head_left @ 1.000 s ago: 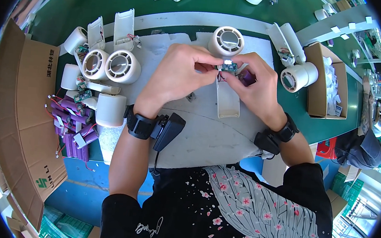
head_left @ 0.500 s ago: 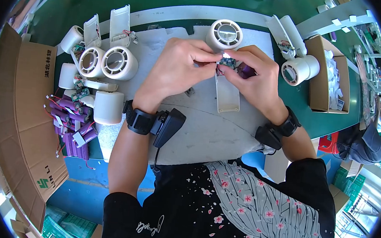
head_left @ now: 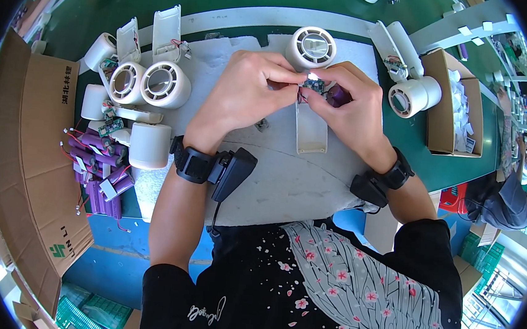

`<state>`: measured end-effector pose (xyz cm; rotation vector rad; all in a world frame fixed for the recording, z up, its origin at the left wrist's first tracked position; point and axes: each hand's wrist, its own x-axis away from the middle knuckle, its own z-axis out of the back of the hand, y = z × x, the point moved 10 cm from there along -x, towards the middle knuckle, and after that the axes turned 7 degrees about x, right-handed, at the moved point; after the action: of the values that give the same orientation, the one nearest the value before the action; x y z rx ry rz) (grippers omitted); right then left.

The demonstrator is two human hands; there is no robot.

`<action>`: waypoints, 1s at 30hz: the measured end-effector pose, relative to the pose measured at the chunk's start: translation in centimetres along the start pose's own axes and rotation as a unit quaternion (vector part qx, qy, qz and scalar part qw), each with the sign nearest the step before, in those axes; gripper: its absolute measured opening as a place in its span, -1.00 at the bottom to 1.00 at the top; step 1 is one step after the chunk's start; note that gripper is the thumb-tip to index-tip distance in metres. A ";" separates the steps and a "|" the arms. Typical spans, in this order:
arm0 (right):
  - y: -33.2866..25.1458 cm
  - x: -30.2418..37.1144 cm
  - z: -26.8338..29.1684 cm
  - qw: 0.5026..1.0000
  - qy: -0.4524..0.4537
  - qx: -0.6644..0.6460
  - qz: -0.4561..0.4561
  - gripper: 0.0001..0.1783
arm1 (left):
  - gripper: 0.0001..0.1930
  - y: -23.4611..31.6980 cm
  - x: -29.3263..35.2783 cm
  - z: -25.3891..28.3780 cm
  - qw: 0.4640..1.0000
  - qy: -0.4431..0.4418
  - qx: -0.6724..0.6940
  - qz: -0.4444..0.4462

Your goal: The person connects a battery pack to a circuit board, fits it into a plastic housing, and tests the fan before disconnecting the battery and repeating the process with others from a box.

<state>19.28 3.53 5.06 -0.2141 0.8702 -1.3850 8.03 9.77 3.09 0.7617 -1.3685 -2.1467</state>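
A white round fan head (head_left: pixel 311 48) with a slotted ring sits just beyond my hands, above a white handle shell (head_left: pixel 312 131) that points toward me. Where the two meet, a small green circuit board (head_left: pixel 313 84) shows between my fingers, with thin red wires beside it. My left hand (head_left: pixel 248 89) is closed in a pinch at the board's left edge; what its fingertips hold is too small to make out. My right hand (head_left: pixel 358 107) closes thumb and index finger around the board. A purple battery cell (head_left: pixel 338 96) shows under its curled fingers.
A grey-white foam mat (head_left: pixel 262 177) covers the work area. At left stand several white fan bodies (head_left: pixel 166 85), a pile of purple battery packs (head_left: pixel 99 170) and a tall cardboard box (head_left: pixel 48 147). On the right are another opened fan (head_left: pixel 408 97) and a carton of white pieces (head_left: pixel 456 108).
The near end of the handle shell has swung slightly left. My hands keep nearly the same pinch at the board, and more of the board shows between them.
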 end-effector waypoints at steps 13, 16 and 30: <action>1.5 -0.3 0.0 0.996 -0.063 -0.031 -0.059 -0.82 | -0.68 -1.0 0.5 -1.9 0.991 0.009 0.071 0.115; 1.9 -0.2 -0.3 0.992 -0.101 -0.028 -0.066 -0.83 | -0.68 -1.6 0.7 -2.0 0.985 0.012 0.087 0.146; 0.2 -0.5 -0.4 0.993 -0.112 -0.010 0.035 -0.81 | -0.68 -1.7 0.9 -2.2 0.984 0.036 0.064 0.164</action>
<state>19.26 4.15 4.87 -0.3439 0.6997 -1.2593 8.71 8.40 0.54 0.6053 -1.4883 -1.7744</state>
